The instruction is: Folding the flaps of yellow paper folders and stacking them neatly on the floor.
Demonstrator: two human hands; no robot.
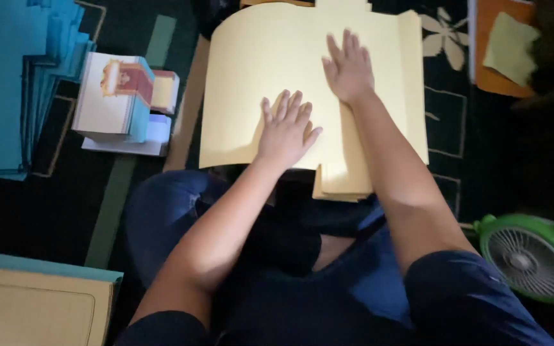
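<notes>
here i'm looking down at both hands pressed flat on a large cream paper sheet [264, 70] that lies on a stack of the same cream sheets [344, 182] on the dark patterned floor rug [447, 122], just past the knees. the left hand [285, 128] is spread, fingers fanned, palm down near the sheet's near edge. the right hand [349, 67] is also spread and flat, farther up and to the right, right beside a long crease or overlapping edge that runs down the sheet. neither hand pinches or grips anything; they only bear down on the paper.

i judge the step in hand to be flattening or creasing the top sheet along that line. the next move, as i read it, calls for keeping one palm anchoring the sheet while the other slides along the line, so the paper doesn't skew on the stack.

around it: blue folders [8, 77] at far left, a small box pile [123, 99] beside them, a green fan [530, 256] at lower right.
</notes>
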